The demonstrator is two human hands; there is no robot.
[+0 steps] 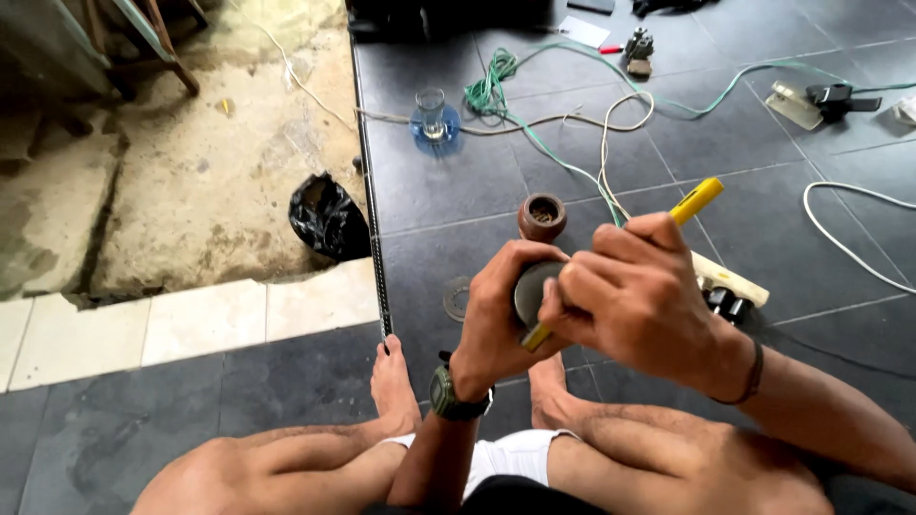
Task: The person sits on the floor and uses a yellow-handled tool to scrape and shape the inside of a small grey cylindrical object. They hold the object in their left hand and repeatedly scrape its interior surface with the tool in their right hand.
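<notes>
Above your crossed legs, your left hand is closed around a round grey metal part. Your right hand grips a yellow-handled screwdriver; the tip appears to meet the part's face. Brace the part firmly and keep the shaft aligned.

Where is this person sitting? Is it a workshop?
Probably a home porch used for repairs: dark grey floor tiles beside bare cracked concrete ground, with loose green and white cables lying around.

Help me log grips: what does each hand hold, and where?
Left hand cups a round grey part by its rim; right hand grips a yellow-handled tool around its mid-shaft.
</notes>
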